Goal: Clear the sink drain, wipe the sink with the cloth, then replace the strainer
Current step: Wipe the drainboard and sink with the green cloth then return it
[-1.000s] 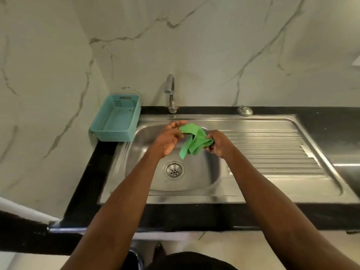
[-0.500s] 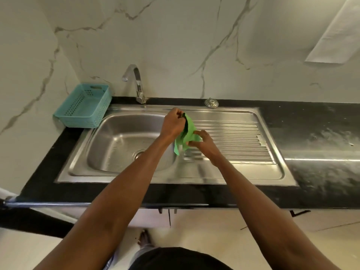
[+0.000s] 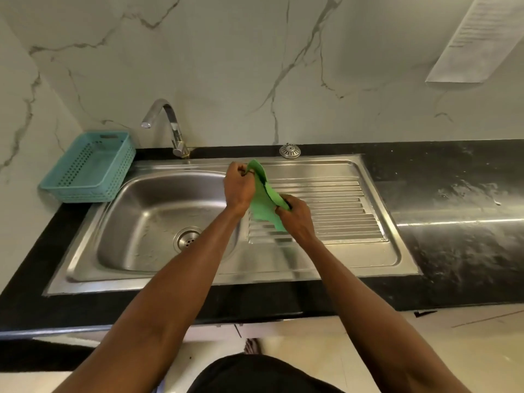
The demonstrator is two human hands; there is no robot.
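Note:
A green cloth (image 3: 263, 205) is stretched between both hands above the ribbed drainboard (image 3: 334, 211), just right of the steel sink bowl (image 3: 147, 222). My left hand (image 3: 238, 188) pinches the cloth's upper edge. My right hand (image 3: 295, 215) grips its lower end. The drain (image 3: 188, 236) in the bowl's floor is uncovered, partly hidden by my left forearm. The round metal strainer (image 3: 289, 150) lies on the black counter behind the drainboard.
A teal plastic basket (image 3: 90, 168) stands on the counter left of the sink. The chrome tap (image 3: 170, 126) rises behind the bowl. Black countertop (image 3: 453, 194) stretches to the right, smeared with pale marks. Marble wall behind.
The hands and cloth moved from over the sink bowl to above the drainboard. The cloth went from bunched to stretched out between the two hands. The view shifted right.

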